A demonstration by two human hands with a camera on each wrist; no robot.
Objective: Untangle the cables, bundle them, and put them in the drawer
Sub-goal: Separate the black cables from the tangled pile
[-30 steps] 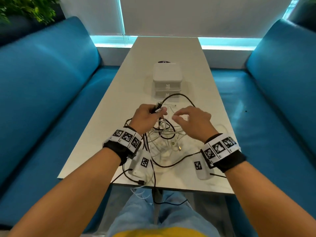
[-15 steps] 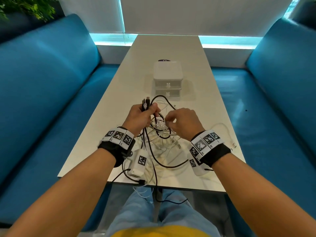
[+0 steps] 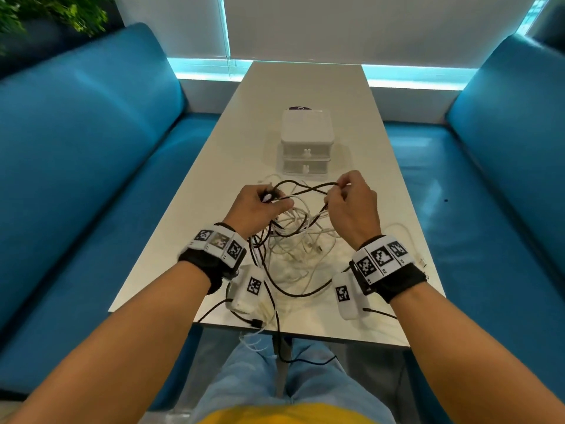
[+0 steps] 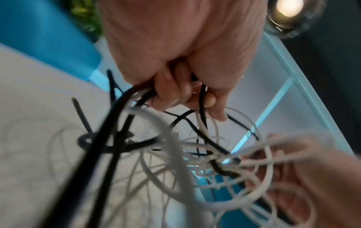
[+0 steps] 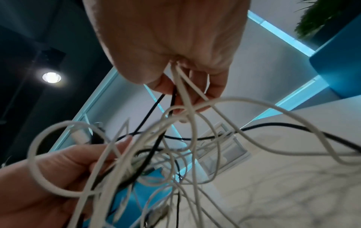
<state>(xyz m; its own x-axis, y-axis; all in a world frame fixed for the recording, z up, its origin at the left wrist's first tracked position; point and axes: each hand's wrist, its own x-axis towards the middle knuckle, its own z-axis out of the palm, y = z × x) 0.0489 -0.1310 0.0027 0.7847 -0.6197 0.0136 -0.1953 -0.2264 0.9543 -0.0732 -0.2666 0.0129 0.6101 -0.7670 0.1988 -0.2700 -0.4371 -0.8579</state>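
A tangle of white and black cables (image 3: 293, 240) lies on the near part of the white table (image 3: 305, 93) and is partly lifted between my hands. My left hand (image 3: 260, 206) grips black and white strands (image 4: 136, 98) and cable plugs. My right hand (image 3: 348, 203) pinches a black cable (image 3: 308, 189) together with white strands (image 5: 183, 92). The black cable stretches between both hands. A white two-drawer box (image 3: 306, 142) stands just beyond the hands, both drawers closed. One black cable (image 3: 279, 338) hangs over the near table edge.
Blue sofas (image 3: 76, 166) flank the table on both sides. A white cable end (image 3: 400, 231) lies by my right wrist near the table's right edge. My legs in jeans (image 3: 275, 387) sit below the near edge. A plant (image 3: 46, 7) shows at top left.
Both hands have risen and spread apart, pulling the black cable taut between them. The right hand went from hovering open over the tangle to pinching cables.
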